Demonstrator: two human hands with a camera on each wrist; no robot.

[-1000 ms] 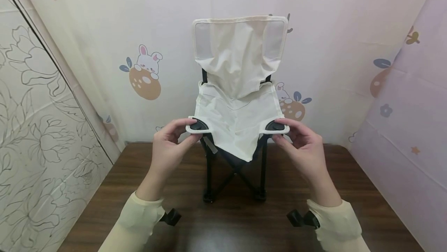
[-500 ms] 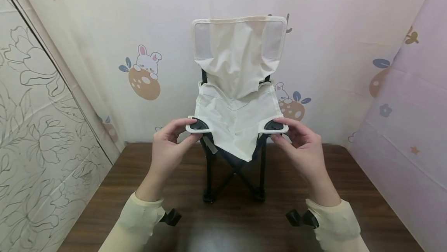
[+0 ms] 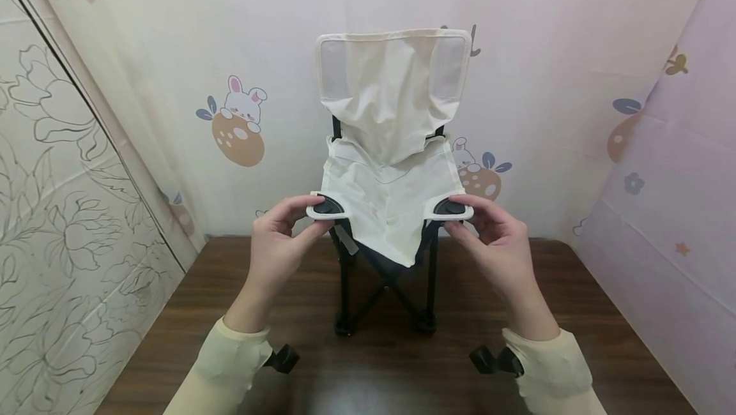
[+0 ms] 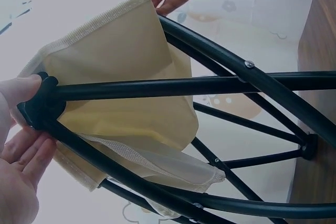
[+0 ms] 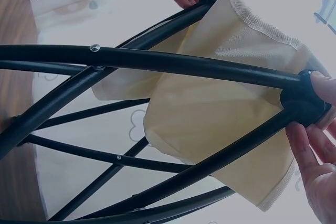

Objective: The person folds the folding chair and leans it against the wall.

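A small folding chair (image 3: 391,185) with cream fabric and a black tube frame stands upright, opened out, its back away from me. My left hand (image 3: 282,233) pinches the seat's front left corner, fingers on top and thumb beneath. At the front right corner, my right hand (image 3: 497,239) grips in the same way. Each corner carries a black patch over a black plastic joint (image 4: 42,100), where two tubes meet. From below, the right wrist view shows the other joint (image 5: 304,98) between thumb and fingers. The seat's front edge sags between the corners.
The chair's feet (image 3: 344,324) rest on a dark brown wooden table (image 3: 379,370). Behind hangs a pale curtain (image 3: 172,51) printed with rabbits, and more curtain closes in both sides. A small tag (image 3: 347,241) dangles below the left corner.
My right hand and the front right corner have shifted very slightly to the left. Both hands keep the same grip.
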